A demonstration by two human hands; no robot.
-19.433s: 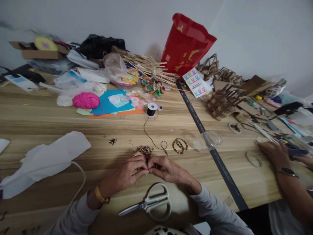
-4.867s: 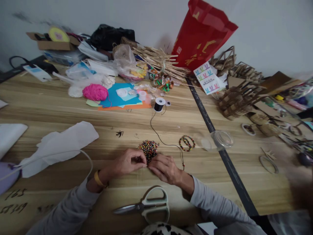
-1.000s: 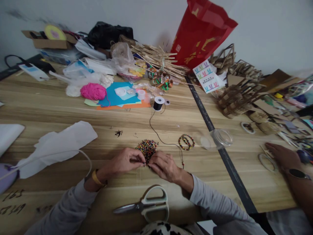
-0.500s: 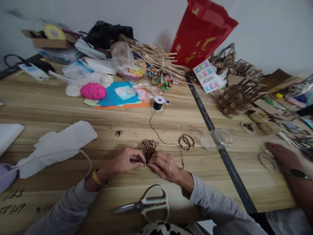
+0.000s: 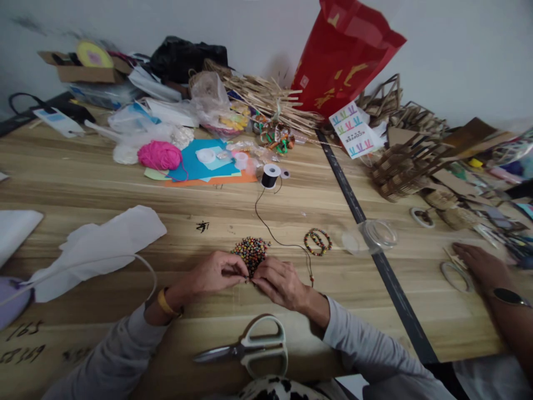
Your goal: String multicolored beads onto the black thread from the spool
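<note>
Working spot: both hands meet at the near side of a bead pile, low on the desk.
Left hand: fingertips pinched together at the pile's near edge; what they pinch is too small to tell.
Right hand: fingers curled and pinched against the left fingertips, touching the beads; whether it grips the cord cannot be told.
Cord: thin black line from a spool down past the pile to the right hand's far side, a few beads on its hanging end.
Bracelets: two beaded rings just right of the pile.
Scissors: closed, near the desk's front edge, between the two sleeves.
Surface: pale wood planks; a dark seam runs from the back to the front edge on the right.
Left side: white tissue with a white cable over it; open wood between it and the hands.
Back: pink yarn, blue and orange paper, stick bundles and a red bag crowd the grey wall.
Right of seam: a clear jar on its side; another person's hand rests flat by a ring of tape.
Open room: bare wood between spool and pile.
</note>
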